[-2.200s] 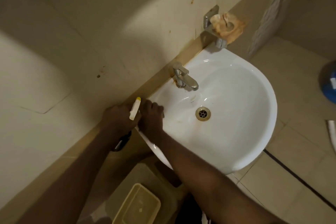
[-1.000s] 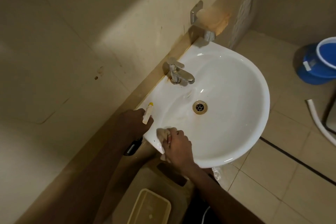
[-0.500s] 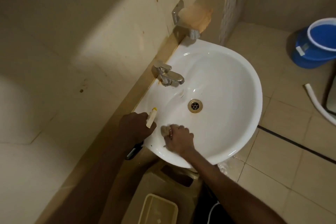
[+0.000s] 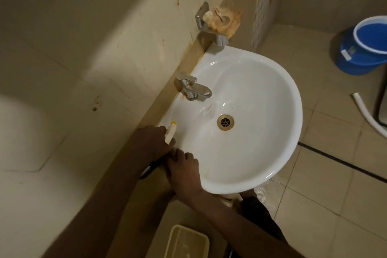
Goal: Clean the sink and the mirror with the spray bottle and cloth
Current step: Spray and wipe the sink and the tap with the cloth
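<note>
We see the white ceramic half-round sink (image 4: 251,94) fixed to the beige tiled wall (image 4: 83,48), its brass drain (image 4: 225,122) near centre and chrome mixer tap (image 4: 193,88) at the basin's 10 o'clock. Our left hand (image 4: 151,142) is wrapped around the spray bottle (image 4: 170,135) at the basin's 8 o'clock rim; only its pale nozzle with yellow tip and a dark sliver below the wrist show. Our right hand (image 4: 184,174) lies curled over the 7 o'clock rim, touching the left. The cloth is hidden; we cannot tell whether this hand grips it. A stained soap dish (image 4: 222,20) hangs at 12 o'clock. A blue plastic bucket (image 4: 364,48) at 2 o'clock is cut off by the frame edge; so is the yellowish tub (image 4: 186,243) at 6 o'clock.
</note>
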